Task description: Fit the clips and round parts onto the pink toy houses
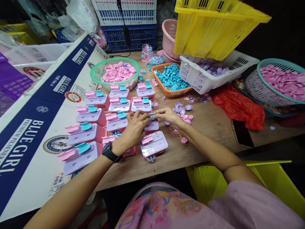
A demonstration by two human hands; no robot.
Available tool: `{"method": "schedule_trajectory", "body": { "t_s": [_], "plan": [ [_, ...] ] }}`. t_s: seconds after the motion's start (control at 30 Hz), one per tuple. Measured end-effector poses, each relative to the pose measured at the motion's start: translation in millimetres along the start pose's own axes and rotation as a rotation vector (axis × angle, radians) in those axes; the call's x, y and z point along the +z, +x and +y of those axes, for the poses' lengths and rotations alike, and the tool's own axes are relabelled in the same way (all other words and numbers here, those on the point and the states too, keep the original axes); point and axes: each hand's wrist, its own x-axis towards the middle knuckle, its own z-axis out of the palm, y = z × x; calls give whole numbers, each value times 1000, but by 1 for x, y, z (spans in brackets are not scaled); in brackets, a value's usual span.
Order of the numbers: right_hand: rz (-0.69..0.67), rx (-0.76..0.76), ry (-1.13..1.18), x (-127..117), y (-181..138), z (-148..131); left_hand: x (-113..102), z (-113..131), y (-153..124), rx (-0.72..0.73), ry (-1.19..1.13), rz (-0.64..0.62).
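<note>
My left hand (134, 128), with a black watch on its wrist, curls its fingers over a lilac plastic case (152, 125) at the middle of the wooden table (209, 121). My right hand (170, 116) meets it from the right, fingers pinched on a small turquoise clip (152, 114) at the case's top. Another lilac case with a pink clip (153, 144) lies just in front of my hands. Rows of finished lilac cases (119, 105) with pink and turquoise clips fill the table to the left.
A green basket of pink clips (116, 72), an orange basket of turquoise clips (171, 78) and a white basket of lilac pieces (209, 71) stand behind. Loose lilac and pink buttons (182, 111) lie by my right hand. A printed cardboard box (30, 127) is left, a red bag (238, 105) right.
</note>
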Motion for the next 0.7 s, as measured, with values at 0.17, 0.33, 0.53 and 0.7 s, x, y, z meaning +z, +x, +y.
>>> {"method": "schedule_trajectory", "body": {
  "t_s": [0.17,0.33,0.53,0.7],
  "plan": [
    [-21,51,20,-4,5,0,-2,-1,2,-14,-3,-35],
    [-50,23,10,-3,9,4,-4,0,4,-35,1,-44],
    [-17,-83,14,-4,8,16,-9,0,6,37,-17,-112],
    [-376,-239,-220,-30,27,6,-13,-3,3,21,0,-92]
  ]
}}
